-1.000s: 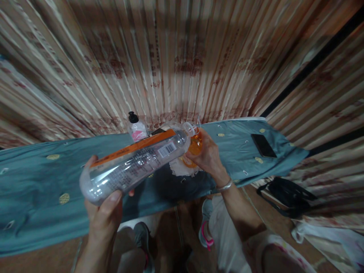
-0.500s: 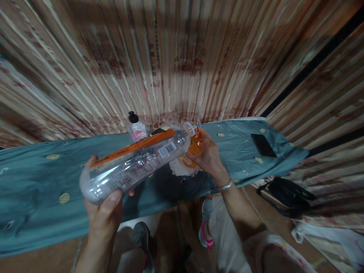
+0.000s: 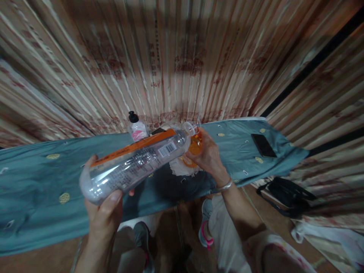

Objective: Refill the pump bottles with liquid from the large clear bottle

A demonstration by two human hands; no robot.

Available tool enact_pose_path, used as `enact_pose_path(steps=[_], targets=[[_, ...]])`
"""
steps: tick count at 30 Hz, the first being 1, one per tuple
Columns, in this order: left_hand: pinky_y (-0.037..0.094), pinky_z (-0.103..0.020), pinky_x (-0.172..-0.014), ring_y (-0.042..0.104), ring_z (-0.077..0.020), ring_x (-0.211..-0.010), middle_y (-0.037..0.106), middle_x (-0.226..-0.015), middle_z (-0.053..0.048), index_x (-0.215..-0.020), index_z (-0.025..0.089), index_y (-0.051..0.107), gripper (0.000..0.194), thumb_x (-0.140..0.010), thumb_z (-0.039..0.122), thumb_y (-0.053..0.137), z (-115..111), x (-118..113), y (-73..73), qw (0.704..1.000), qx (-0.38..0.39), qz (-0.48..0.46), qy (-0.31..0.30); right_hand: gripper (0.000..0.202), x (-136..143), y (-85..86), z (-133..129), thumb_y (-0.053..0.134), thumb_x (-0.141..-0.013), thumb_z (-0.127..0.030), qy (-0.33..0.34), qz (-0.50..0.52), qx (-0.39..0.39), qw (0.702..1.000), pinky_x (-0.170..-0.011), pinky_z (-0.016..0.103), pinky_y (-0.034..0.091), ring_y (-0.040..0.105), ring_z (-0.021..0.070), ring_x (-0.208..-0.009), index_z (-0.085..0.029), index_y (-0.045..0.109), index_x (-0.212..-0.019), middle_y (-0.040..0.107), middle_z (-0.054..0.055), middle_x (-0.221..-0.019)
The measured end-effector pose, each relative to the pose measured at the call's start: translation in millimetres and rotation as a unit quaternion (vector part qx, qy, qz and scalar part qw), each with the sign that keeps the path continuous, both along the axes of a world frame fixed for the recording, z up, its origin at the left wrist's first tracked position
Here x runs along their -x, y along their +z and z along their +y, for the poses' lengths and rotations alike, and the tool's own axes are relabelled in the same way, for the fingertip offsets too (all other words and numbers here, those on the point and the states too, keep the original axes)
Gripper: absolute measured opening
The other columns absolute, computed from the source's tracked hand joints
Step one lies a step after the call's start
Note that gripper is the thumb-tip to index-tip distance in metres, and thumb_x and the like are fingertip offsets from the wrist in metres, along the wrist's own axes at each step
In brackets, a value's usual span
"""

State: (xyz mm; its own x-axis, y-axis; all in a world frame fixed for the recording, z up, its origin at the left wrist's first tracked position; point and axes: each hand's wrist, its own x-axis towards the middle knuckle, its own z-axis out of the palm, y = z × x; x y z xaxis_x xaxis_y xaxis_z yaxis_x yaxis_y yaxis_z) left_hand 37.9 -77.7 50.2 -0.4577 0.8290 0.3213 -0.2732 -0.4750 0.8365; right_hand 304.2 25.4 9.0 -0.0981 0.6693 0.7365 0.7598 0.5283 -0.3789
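Note:
My left hand (image 3: 104,212) is closed around the base of a large clear plastic bottle (image 3: 136,165) with an orange-edged label and a barcode. The bottle is tipped nearly level, its mouth pointing right. My right hand (image 3: 209,153) wraps round a clear container of orange liquid (image 3: 195,143), whose rim meets the bottle's mouth. Whether any liquid passes between them I cannot tell. Beneath the container lies a white frilly-edged cloth or mat (image 3: 182,169), partly hidden by the hand and bottle.
A pump bottle (image 3: 138,131) with a black top stands behind the large bottle. A black phone (image 3: 263,145) lies on the right of the teal cloth-covered table (image 3: 31,182). A black bag (image 3: 287,195) is below at right. Curtains hang behind.

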Motion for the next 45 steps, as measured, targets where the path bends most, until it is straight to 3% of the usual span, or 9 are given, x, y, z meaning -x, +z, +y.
enact_pose_path(steps=[17, 37, 45], targets=[[0.053, -0.028, -0.035, 0.065, -0.0189, -0.059, 0.071, -0.107, -0.007, -0.125, 0.03, 0.078, 0.083, -0.045, 0.026, 0.096, -0.3, -0.5, 1.4, 1.0, 0.003, -0.002, 0.011, 0.075, -0.4, 1.3, -0.5, 0.077, -0.083, -0.035, 0.01, 0.011, 0.022, 1.0, -0.097, 0.052, 0.062, 0.072, 0.0334, -0.111, -0.023, 0.042, -0.147, 0.073, 0.014, -0.125], [0.052, -0.024, -0.042, 0.064, -0.0171, -0.066, 0.07, -0.11, -0.007, -0.132, 0.029, 0.073, 0.087, -0.048, 0.028, 0.096, -1.3, 0.5, -0.5, 1.0, 0.005, 0.013, 0.008, 0.074, -0.2, 0.1, 0.0, 0.077, -0.083, -0.035, 0.006, 0.007, 0.012, 1.0, -0.097, 0.053, 0.062, 0.072, 0.0343, -0.112, -0.022, 0.041, -0.147, 0.073, 0.015, -0.127], [0.054, -0.027, -0.036, 0.065, -0.0184, -0.063, 0.071, -0.108, -0.006, -0.129, 0.03, 0.076, 0.085, -0.046, 0.028, 0.097, -0.7, 0.8, -0.5, 1.0, -0.002, 0.012, 0.008, 0.075, -1.0, -1.3, 0.4, 0.077, -0.084, -0.035, 0.005, 0.003, 0.011, 1.0, -0.096, 0.052, 0.061, 0.072, 0.0337, -0.11, -0.02, 0.042, -0.148, 0.072, 0.015, -0.124]])
